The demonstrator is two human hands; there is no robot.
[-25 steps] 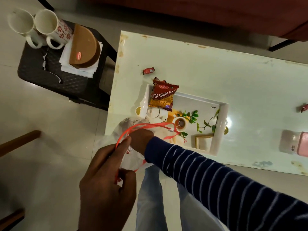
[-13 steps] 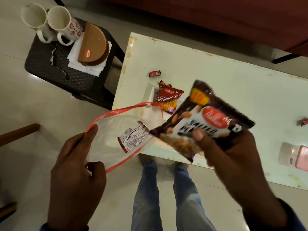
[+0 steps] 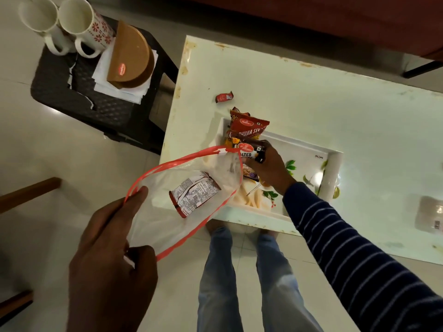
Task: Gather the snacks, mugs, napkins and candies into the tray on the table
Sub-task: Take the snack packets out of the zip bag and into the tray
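My left hand [image 3: 112, 255] grips the red rim of a clear zip bag [image 3: 182, 188]; one snack packet [image 3: 194, 191] lies inside it. My right hand [image 3: 268, 166] holds a dark salted-peanut packet [image 3: 250, 152] down in the white floral tray [image 3: 333, 164], beside a red bhujia packet [image 3: 249, 129] that leans on the tray's far left corner. A red candy [image 3: 224, 97] lies on the table beyond the tray. Two white mugs [image 3: 69, 25], a stack of white napkins [image 3: 119, 89] and a brown round box [image 3: 130, 58] sit on the black stool [image 3: 72, 97] at the left.
The pale table [image 3: 335, 106] holds a clear-wrapped item [image 3: 430, 214] at the right edge. A dark red sofa [image 3: 311, 17] runs along the back. Wooden furniture legs [image 3: 28, 190] stand at the left. My legs in jeans [image 3: 251, 283] are below the table edge.
My right hand pulled the peanut packet out of the bag, lifted it, then carried it forward and down into the tray. My left hand kept holding the bag open.
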